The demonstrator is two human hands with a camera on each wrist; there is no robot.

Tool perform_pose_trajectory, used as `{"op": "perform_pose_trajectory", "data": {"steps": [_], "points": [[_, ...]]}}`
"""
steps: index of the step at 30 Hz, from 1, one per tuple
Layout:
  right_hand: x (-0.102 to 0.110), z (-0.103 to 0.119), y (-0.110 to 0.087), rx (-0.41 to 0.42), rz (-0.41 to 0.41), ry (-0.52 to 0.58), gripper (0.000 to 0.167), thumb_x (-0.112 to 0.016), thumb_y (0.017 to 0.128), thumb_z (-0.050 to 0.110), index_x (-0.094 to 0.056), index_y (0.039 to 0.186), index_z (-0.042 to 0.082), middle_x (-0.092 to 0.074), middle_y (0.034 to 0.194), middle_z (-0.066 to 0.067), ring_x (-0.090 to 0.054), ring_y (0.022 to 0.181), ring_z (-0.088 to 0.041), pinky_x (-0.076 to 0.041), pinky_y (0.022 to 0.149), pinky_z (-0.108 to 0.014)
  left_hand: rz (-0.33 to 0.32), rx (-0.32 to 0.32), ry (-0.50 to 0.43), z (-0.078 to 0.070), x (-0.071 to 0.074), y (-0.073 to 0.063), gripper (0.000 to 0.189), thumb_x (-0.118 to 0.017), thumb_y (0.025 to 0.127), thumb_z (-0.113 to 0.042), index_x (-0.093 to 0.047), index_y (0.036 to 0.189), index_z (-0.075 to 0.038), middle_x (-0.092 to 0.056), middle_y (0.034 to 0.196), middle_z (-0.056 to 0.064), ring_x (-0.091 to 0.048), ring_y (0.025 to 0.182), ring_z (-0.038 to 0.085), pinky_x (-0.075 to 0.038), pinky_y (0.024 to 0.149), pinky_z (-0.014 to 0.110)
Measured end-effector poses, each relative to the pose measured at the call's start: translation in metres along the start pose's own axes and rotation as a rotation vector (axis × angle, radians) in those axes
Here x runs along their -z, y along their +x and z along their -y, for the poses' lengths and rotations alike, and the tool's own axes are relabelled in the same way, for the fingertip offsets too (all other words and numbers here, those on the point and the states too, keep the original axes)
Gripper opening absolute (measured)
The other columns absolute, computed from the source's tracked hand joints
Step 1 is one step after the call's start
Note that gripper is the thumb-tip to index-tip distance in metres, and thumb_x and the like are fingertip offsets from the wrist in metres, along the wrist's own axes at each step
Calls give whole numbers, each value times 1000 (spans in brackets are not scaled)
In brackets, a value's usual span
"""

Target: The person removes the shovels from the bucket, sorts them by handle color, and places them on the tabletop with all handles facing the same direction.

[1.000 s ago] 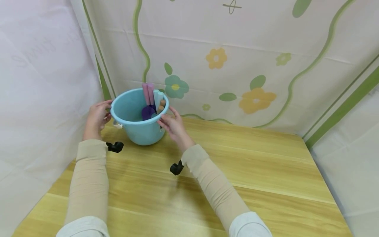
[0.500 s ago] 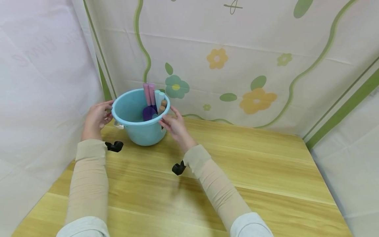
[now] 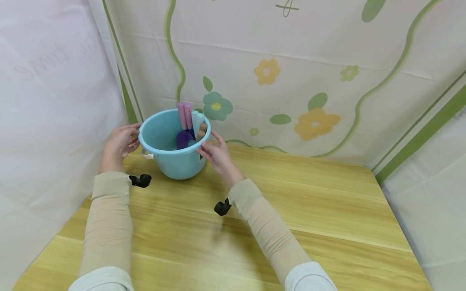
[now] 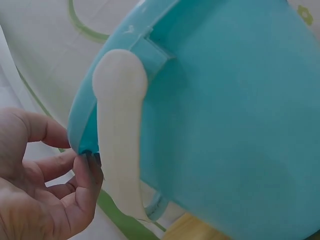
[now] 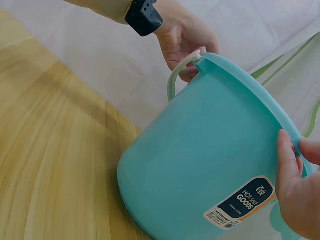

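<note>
A light blue bucket (image 3: 178, 165) stands upright on the wooden table at the back left. My left hand (image 3: 119, 144) pinches its rim on the left side; in the left wrist view the fingertips curl under the rim beside a white bucket handle (image 4: 119, 130). On the opposite side, my right hand (image 3: 218, 157) grips the rim between thumb and fingers. Inside lean tools with pink handles (image 3: 185, 116), light blue handles (image 3: 195, 120) and brown round ends (image 3: 201, 133). A purple scoop-like part (image 3: 183, 139) shows lower down; the bucket's bottom is hidden.
The wooden table (image 3: 309, 202) extends to the right and toward me. White curtains (image 3: 233, 48) with flower prints stand close behind and left of the bucket. A label (image 5: 242, 201) is stuck on the bucket's side. Black wrist cameras (image 3: 141, 180) hang under both sleeves.
The bucket has shifted slightly to the right, and my right hand has moved with it. My left hand stays nearly in place at the rim.
</note>
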State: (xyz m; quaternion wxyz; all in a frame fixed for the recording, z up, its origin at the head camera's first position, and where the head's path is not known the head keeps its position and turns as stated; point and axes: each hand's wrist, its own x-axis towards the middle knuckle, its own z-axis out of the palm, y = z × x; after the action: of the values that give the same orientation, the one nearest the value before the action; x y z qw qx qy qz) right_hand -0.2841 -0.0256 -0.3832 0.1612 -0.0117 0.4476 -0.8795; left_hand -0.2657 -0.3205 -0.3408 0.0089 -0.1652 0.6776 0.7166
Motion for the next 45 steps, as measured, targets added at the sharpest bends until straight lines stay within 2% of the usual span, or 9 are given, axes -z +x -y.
{"op": "perform_pose_trajectory", "data": {"steps": [6,11,15,19,25,28,31,35,45], "points": [[2,2,-2,-1,-3,-3,65,-55,101,-10,-36,159,14,-63,92,-12,-68,78,-16,-59,83,-28,5,-11,3,1,-3,-3,56,-49,107,-12,-35,160,-7,-51,122,-1,-54,91,7,-49,75,15],[4,2,-3,6,-2,-11,66,-54,101,-11,-36,159,14,-63,93,-13,-69,78,-17,-59,83,-28,4,1,-87,4,-4,-4,54,-52,106,-11,-38,158,-8,-52,126,-2,-55,97,8,-50,74,15],[5,3,-4,15,2,-17,65,-54,101,-11,-36,159,13,-63,94,-13,-69,78,-17,-59,83,-29,0,12,-186,6,-4,-5,53,-55,105,-8,-42,156,-10,-52,125,-4,-55,95,9,-51,72,16],[7,3,-5,19,8,-19,65,-53,101,-11,-36,159,13,-64,95,-13,-70,80,-16,-59,84,-29,-6,12,-235,9,-5,-6,51,-56,103,-6,-48,153,-12,-51,122,-5,-54,94,10,-51,69,17],[10,4,-6,23,7,-24,65,-54,101,-11,-37,159,13,-64,96,-13,-70,79,-16,-59,83,-28,-27,-2,-236,9,-9,-6,33,-58,102,-6,-66,133,-16,-53,120,-3,-57,89,9,-51,68,17],[11,5,-7,22,7,-27,65,-54,101,-11,-37,159,13,-64,97,-13,-70,80,-17,-59,83,-28,-31,-8,-235,10,-10,-7,30,-57,102,-5,-70,127,-17,-54,120,-3,-58,87,9,-51,67,17],[12,5,-8,23,12,-30,65,-55,101,-11,-37,159,13,-64,97,-13,-70,81,-17,-59,84,-29,-39,-12,-222,10,-12,-9,38,-56,103,-5,-64,139,-15,-56,120,-5,-59,86,8,-51,67,17],[14,5,-10,32,20,-34,65,-55,101,-11,-36,159,12,-64,98,-13,-70,81,-17,-58,85,-29,-45,-17,-193,11,-14,-10,52,-55,103,-5,-46,154,-7,-56,121,-6,-59,85,7,-51,67,16],[17,1,-17,38,26,-39,66,-55,100,-11,-35,159,11,-62,98,-11,-69,81,-15,-59,83,-27,-50,-26,-97,15,-17,-13,54,-50,106,-11,-40,158,-4,-51,124,-8,-55,87,8,-49,67,16]]}}
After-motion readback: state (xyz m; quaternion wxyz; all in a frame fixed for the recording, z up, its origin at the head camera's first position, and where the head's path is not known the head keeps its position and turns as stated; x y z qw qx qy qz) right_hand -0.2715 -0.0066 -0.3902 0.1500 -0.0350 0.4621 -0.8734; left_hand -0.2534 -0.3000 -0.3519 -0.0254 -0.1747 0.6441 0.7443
